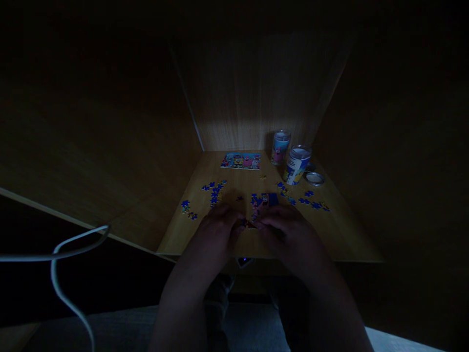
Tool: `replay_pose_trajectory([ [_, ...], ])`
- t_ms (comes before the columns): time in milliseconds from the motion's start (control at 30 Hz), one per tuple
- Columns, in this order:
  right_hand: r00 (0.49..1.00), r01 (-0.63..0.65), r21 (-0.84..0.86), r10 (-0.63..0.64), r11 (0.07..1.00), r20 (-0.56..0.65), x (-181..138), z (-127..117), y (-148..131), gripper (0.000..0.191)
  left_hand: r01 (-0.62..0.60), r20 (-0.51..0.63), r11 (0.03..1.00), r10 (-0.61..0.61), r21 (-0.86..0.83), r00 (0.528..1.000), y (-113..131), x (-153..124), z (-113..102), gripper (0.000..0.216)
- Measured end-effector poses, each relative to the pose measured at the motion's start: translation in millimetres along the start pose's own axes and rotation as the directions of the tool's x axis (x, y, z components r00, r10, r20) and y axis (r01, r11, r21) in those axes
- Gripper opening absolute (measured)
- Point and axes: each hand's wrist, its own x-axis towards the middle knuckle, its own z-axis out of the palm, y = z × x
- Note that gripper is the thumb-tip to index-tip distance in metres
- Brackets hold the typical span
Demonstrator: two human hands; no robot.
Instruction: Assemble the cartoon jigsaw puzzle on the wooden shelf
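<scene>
A partly joined jigsaw puzzle (pixel 270 199), dark blue with pink parts, lies near the front of the wooden table. My left hand (pixel 220 227) is closed, with a small dark puzzle piece (pixel 243 223) pinched at its fingertips by the puzzle's lower left corner. From the other side my right hand (pixel 287 227) reaches over the puzzle, its fingers pressed together on the lower edge. Part of the puzzle is hidden beneath that hand. One loose dark piece (pixel 240 198) rests just beyond my left hand. The light is dim, so fine detail is lost.
Loose blue and yellow pieces (pixel 216 191) spread to the left, and more pieces (pixel 315 204) lie right. A cartoon picture card (pixel 241 161) is at the back. Two clear-topped cans (pixel 297 166) (pixel 280 148) stand back right beside a round lid (pixel 314 179). Wooden panels (pixel 256 93) enclose the table.
</scene>
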Motion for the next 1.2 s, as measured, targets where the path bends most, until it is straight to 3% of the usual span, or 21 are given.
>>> replay_pose_trajectory([
  [167, 0.999, 0.030, -0.053, -0.029, 0.998, 0.015, 0.3, -0.6, -2.3, 0.015, -0.018, -0.011, 1.000, 0.018, 0.000, 1.000, -3.8, 0.3, 1.4, 0.029],
  [600, 0.999, 0.037, -0.060, -0.036, 0.998, 0.016, -0.6, -0.3, -1.9, 0.014, 0.001, 0.035, 0.999, 0.001, -0.045, 0.999, 2.9, 4.9, -5.0, 0.018],
  [833, 0.999, 0.041, -0.063, -0.040, 0.997, 0.019, 0.4, -0.1, -0.9, 0.015, -0.051, 0.028, 0.999, 0.051, -0.001, 0.998, -0.3, 6.2, -2.6, 0.021],
  [1200, 0.999, 0.039, -0.092, -0.038, 0.995, 0.015, -0.2, 1.2, -0.8, 0.014, -0.029, 0.018, 0.994, 0.031, -0.101, 0.999, -2.9, 6.7, -4.6, 0.015],
])
